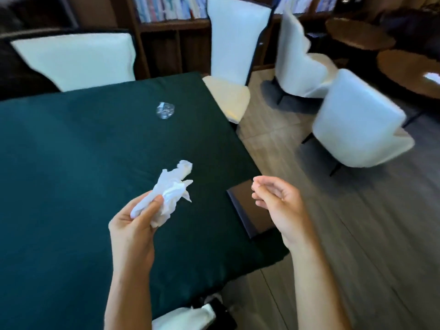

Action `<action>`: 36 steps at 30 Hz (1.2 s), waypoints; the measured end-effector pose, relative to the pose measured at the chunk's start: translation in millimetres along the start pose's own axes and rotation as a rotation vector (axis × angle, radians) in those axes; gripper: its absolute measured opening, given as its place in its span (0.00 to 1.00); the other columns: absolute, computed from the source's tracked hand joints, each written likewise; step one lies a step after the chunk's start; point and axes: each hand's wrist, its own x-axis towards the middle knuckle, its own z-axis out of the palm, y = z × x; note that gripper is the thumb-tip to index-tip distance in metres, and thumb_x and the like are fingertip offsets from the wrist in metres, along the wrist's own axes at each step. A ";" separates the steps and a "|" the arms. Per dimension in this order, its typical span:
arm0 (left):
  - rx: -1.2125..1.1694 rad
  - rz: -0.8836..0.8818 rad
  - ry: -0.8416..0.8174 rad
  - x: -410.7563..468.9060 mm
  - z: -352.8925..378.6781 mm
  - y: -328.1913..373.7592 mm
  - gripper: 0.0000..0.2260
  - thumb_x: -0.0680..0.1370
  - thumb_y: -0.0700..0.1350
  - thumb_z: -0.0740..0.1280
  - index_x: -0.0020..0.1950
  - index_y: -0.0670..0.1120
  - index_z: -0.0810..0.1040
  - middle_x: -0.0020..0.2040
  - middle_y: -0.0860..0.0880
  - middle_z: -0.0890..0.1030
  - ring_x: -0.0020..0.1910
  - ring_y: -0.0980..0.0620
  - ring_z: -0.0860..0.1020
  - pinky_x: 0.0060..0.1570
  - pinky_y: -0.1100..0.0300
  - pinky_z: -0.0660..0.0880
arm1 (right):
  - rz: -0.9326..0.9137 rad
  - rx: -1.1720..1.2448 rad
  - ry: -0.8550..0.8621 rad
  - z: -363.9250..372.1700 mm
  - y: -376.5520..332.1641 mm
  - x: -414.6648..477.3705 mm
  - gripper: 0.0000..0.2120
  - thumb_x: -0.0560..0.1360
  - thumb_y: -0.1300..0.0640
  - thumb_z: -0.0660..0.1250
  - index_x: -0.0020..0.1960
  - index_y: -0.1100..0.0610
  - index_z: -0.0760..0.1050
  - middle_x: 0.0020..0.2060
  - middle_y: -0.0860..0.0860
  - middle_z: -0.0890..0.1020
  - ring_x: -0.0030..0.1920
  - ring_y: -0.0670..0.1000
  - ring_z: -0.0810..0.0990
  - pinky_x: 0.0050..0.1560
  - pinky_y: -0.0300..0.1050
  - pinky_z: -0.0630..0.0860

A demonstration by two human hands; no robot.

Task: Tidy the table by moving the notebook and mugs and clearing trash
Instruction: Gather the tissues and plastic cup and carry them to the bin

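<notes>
My left hand [133,225] grips a crumpled white tissue [171,189] above the near right part of the dark green tablecloth [59,163]. The tissue sticks up and to the right out of my fingers. My right hand [276,198] hovers past the table's right edge, fingers loosely curled with nothing visible in them. A crumpled ball of clear plastic wrap [165,110] lies on the cloth toward the far right side, well beyond both hands. No notebook or mug is in view.
White-backed chairs stand behind the table [76,60], at its far right corner [235,44], and two more [357,120] on the wooden floor to the right. A bare dark table corner [247,210] shows under the cloth. Bookshelves [166,10] line the back.
</notes>
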 end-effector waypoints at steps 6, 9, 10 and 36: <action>-0.041 -0.003 0.182 6.2 -19.7 6.4 0.07 0.79 0.37 0.73 0.54 0.44 0.90 0.51 0.43 0.90 0.48 0.50 0.88 0.42 0.64 0.82 | 0.053 -0.193 -0.203 71.7 17.7 90.1 0.03 0.77 0.56 0.74 0.47 0.49 0.85 0.41 0.47 0.87 0.41 0.44 0.85 0.43 0.38 0.82; -0.059 -0.002 0.259 8.3 -19.7 9.2 0.07 0.79 0.37 0.73 0.54 0.44 0.90 0.52 0.42 0.90 0.48 0.50 0.87 0.43 0.64 0.82 | 0.160 -0.289 -0.404 123.7 43.3 132.8 0.02 0.76 0.57 0.74 0.49 0.51 0.84 0.45 0.51 0.87 0.40 0.47 0.84 0.45 0.43 0.83; -0.056 0.005 0.287 9.6 -18.4 9.8 0.07 0.79 0.38 0.73 0.55 0.44 0.89 0.52 0.42 0.90 0.48 0.50 0.87 0.43 0.64 0.82 | 0.172 -0.368 -0.464 140.5 54.2 146.8 0.06 0.76 0.56 0.74 0.52 0.52 0.84 0.46 0.51 0.86 0.42 0.48 0.84 0.47 0.47 0.83; 0.102 -0.249 0.207 253.5 87.3 -54.2 0.10 0.78 0.47 0.72 0.55 0.46 0.90 0.52 0.42 0.89 0.50 0.47 0.86 0.53 0.54 0.83 | -0.148 -0.226 -0.811 243.4 55.8 319.1 0.04 0.73 0.54 0.79 0.46 0.52 0.85 0.41 0.45 0.89 0.44 0.45 0.87 0.45 0.39 0.83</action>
